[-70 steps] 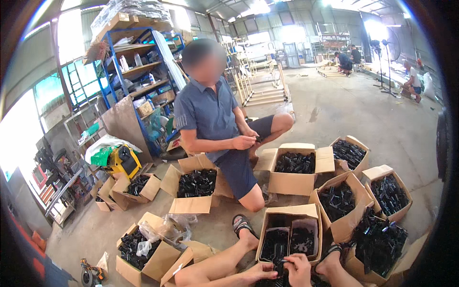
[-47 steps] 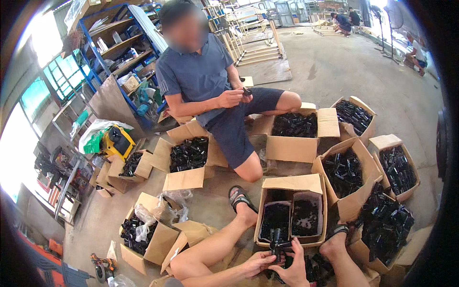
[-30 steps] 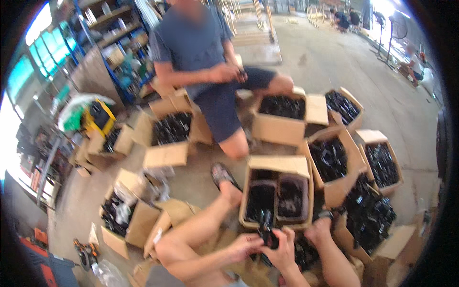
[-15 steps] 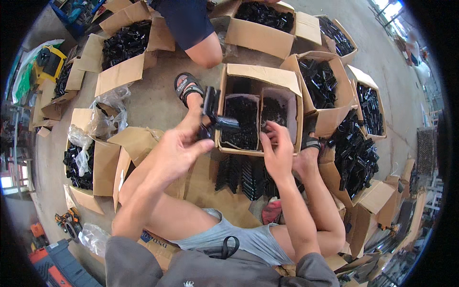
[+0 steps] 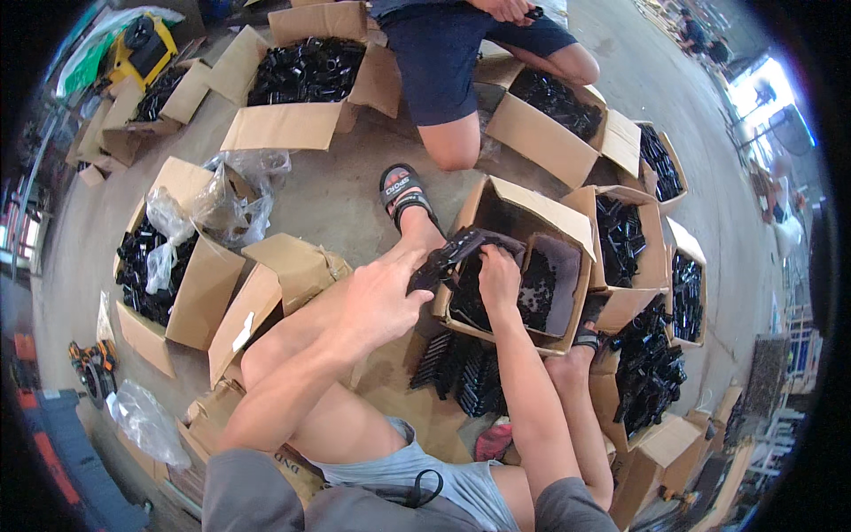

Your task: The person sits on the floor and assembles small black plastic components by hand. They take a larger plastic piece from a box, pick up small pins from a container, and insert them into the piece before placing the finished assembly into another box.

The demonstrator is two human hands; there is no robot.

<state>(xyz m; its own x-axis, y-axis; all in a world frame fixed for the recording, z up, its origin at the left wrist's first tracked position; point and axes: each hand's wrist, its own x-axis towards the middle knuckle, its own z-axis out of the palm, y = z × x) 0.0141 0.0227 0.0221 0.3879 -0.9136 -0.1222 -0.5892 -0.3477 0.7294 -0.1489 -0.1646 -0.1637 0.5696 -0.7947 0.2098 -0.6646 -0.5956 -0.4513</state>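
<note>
Gripping a glossy black bracket (image 5: 434,266) in the left hand (image 5: 383,297), mid-frame, over the left wall of an open cardboard carton (image 5: 543,213).
Wraps thumb and fingers around the bracket's lower end, slanting it up and rightward, where half a second earlier holding it upright, with one leg pointing right. Now gathers the fingertips of the right hand (image 5: 499,279) over the left half of the carton, close to the bracket's upper end, after hovering loosely curled over the right half; cannot tell whether pinching anything small. Shows more of the co-worker at the upper edge than before: both knees, dark shorts (image 5: 443,66) and a hand (image 5: 507,9).
</note>
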